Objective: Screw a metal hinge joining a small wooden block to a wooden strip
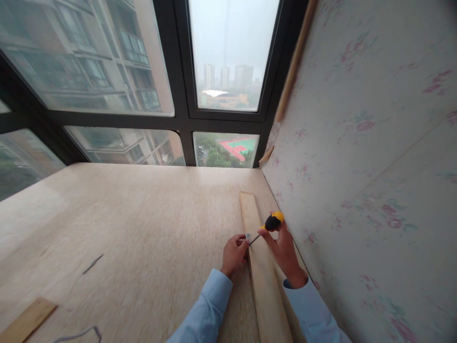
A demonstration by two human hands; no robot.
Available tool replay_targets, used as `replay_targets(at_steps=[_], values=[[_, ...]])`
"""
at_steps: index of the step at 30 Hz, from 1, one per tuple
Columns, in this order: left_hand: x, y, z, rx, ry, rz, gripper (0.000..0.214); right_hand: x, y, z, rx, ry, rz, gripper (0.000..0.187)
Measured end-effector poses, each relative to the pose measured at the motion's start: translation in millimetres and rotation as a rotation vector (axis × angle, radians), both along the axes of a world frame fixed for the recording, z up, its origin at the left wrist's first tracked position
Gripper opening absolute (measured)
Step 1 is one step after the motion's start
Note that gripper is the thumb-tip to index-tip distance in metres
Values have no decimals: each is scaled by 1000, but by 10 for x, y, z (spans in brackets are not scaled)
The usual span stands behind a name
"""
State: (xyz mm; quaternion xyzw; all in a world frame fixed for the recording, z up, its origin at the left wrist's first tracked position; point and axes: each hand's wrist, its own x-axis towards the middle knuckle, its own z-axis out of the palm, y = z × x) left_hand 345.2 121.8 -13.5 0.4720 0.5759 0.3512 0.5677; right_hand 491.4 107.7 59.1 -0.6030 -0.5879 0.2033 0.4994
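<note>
A long pale wooden board lies on the window ledge, running alongside the papered wall. My right hand is closed around a yellow and black screwdriver, its shaft slanting down to the left toward the board's left edge. At that edge my left hand pinches a small metal bracket against the wood. The screwdriver's tip is beside the left fingertips, close to the bracket. Whether a screw sits under the tip is too small to tell.
On the stone-patterned ledge a thin dark pen-like tool lies to the left. A shorter wooden piece and a grey cord-like loop are at the lower left. The floral wall rises close by my right arm; dark window frames stand ahead.
</note>
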Motion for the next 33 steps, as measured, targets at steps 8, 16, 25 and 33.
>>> replay_targets(at_steps=[8,16,25,33], values=[[-3,7,-43,18,14,-2,34,5,-109,-1,-65,409,416,59],[-9,9,-49,3,4,0,36,13,-39,-10,3,47,-54,46],[-1,17,-88,-1,19,11,36,43,-113,-1,-93,386,396,56],[-1,14,-63,4,10,4,35,32,-25,40,-8,-51,-44,46]])
